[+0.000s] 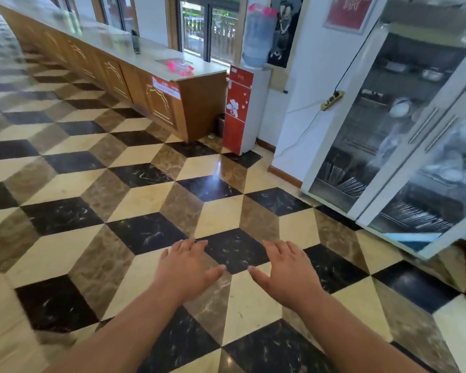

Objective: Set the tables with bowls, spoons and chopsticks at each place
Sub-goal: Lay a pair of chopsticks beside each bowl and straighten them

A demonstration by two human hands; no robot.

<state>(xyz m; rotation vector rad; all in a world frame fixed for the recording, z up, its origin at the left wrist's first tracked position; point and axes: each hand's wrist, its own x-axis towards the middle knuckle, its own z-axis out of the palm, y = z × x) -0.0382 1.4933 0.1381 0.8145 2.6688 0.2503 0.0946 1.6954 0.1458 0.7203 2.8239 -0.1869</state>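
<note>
Head: two, left hand (pixel 186 267), right hand (pixel 288 271).

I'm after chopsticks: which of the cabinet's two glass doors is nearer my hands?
The right-hand door, closest to the right hand; thin rods like chopsticks lie behind its lower glass. The other door stands farther off, toward the water dispenser.

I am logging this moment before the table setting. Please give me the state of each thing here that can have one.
Left hand, open and empty.
Right hand, open and empty.
Dish cabinet, both glass doors shut.
Bowls, on a shelf inside it.
Chopsticks, stored low inside it.
Water bottle, mounted upside down on the red dispenser.
</note>
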